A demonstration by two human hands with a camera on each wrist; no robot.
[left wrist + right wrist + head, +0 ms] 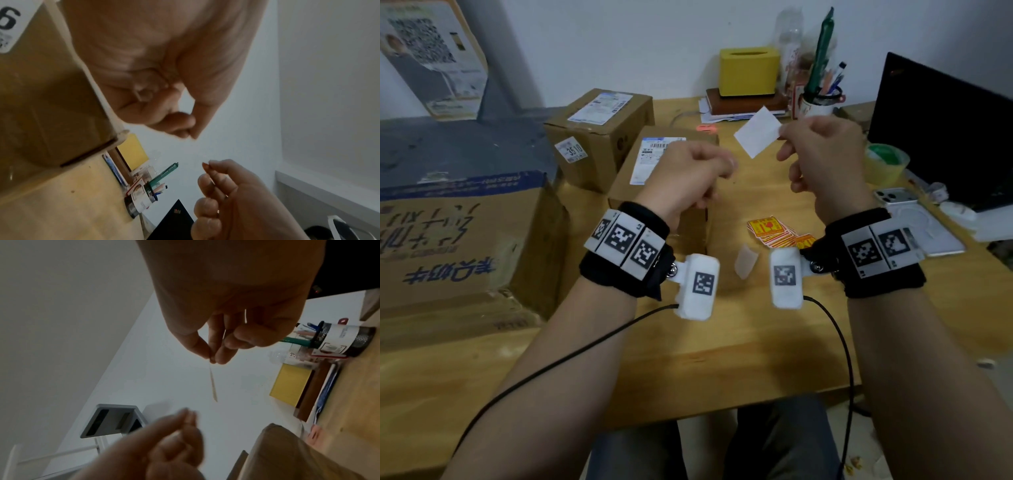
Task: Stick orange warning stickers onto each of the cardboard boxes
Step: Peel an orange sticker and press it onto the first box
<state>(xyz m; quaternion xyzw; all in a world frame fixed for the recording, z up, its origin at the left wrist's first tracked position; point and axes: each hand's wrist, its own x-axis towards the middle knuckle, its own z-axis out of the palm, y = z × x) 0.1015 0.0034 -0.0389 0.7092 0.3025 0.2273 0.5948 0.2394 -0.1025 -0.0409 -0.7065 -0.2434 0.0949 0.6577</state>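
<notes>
My right hand (783, 138) is raised over the desk and pinches a corner of a sticker sheet (756, 132) whose white back faces me. In the right wrist view the right hand (212, 359) holds that sheet (213, 384) edge-on, hanging from thumb and fingertips. My left hand (724, 168) hovers beside it with fingers curled; thumb and forefinger (192, 134) touch with nothing seen between them. Below it lies a labelled cardboard box (654, 195), with a smaller box (599, 133) behind and a big printed carton (458, 236) on the left. A pile of orange stickers (774, 233) lies on the table (722, 342).
A loose backing slip (746, 260) lies near the sticker pile. At the back stand a yellow tissue box (750, 72) and a pen cup (820, 99). To the right are a tape roll (887, 164), a phone (917, 219) and a dark laptop screen (945, 130).
</notes>
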